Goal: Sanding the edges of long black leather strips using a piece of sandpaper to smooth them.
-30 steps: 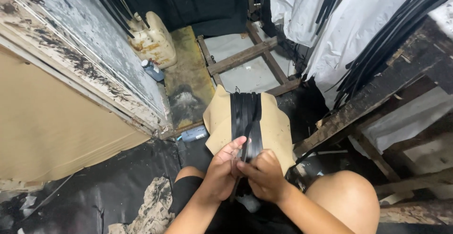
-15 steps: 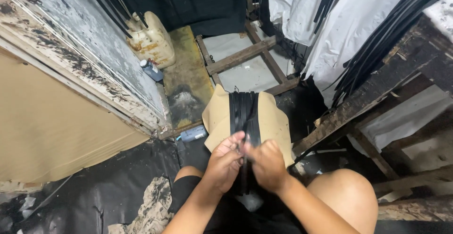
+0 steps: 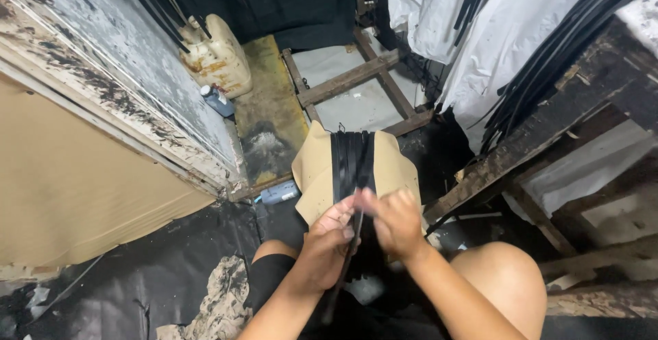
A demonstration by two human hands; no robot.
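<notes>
Both hands, left hand (image 3: 327, 234) and right hand (image 3: 394, 220), pinch black strips (image 3: 352, 165) running lengthwise away over tan board (image 3: 315, 172).

black strips (image 3: 351, 162) | bundled lengthwise | lying on tan board (image 3: 314, 172) | near end pinched by fingers (image 3: 346, 206)

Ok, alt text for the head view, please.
Both hands, left hand and right hand, pinch thin black rubbery strips lying over a tan cardboard sheet. A stained cream plastic jug stands beyond, by a peeling wall.
</notes>
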